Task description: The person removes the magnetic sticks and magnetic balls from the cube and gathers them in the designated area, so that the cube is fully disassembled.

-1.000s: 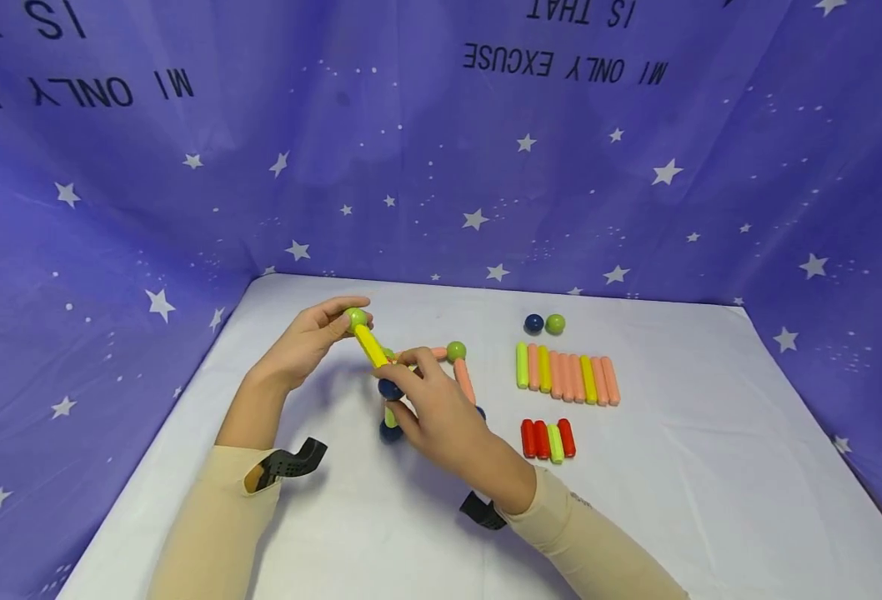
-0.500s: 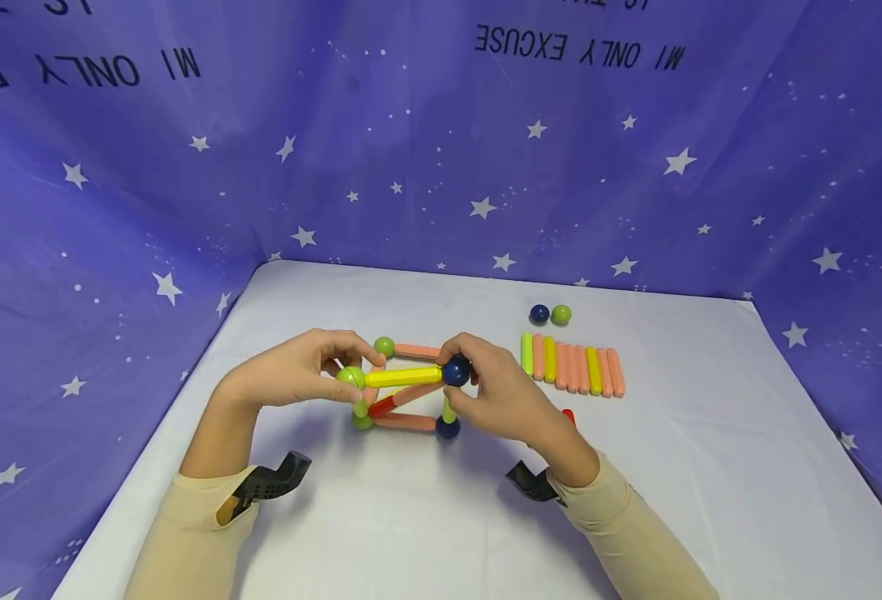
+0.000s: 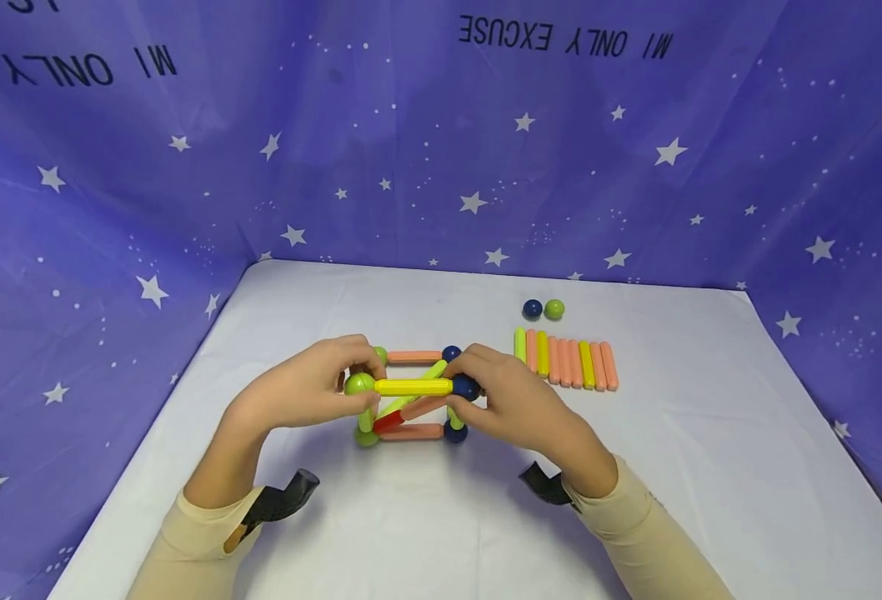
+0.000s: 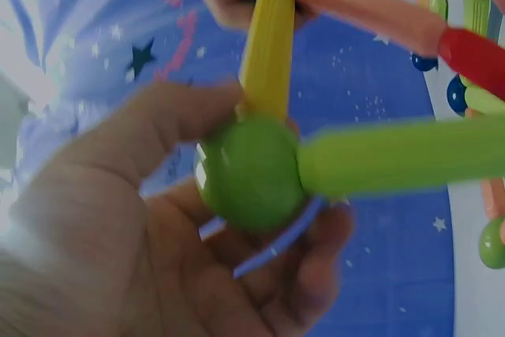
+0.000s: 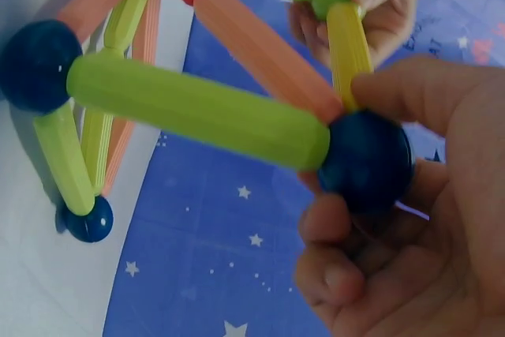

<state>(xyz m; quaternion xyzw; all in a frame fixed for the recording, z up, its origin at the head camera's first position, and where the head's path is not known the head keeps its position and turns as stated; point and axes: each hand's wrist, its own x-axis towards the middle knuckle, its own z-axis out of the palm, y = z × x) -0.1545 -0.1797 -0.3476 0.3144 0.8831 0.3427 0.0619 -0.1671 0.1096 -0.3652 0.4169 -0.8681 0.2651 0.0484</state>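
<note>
In the head view, my left hand (image 3: 313, 383) pinches a green ball (image 3: 360, 384) and my right hand (image 3: 523, 400) pinches a dark blue ball (image 3: 466, 387). A yellow rod (image 3: 413, 387) spans level between these balls. Below stands a frame of balls and rods, with a pink rod (image 3: 411, 432) along its near bottom edge. A light green rod (image 4: 402, 155) meets the held green ball in the left wrist view; another light green rod (image 5: 197, 108) meets the held blue ball in the right wrist view. A red rod (image 3: 389, 421) joined to a pink one slants up to that blue ball.
Right of the frame lies a row of pink, yellow and light green rods (image 3: 564, 361). Behind the row sit a loose dark blue ball (image 3: 533, 309) and a loose green ball (image 3: 554, 309). A starred purple cloth (image 3: 441, 167) hangs behind the white table (image 3: 711, 467).
The yellow rod with its two balls has gone from slanted to level across the frame's near side. Both hands still hold the end balls; my right hand has moved right.
</note>
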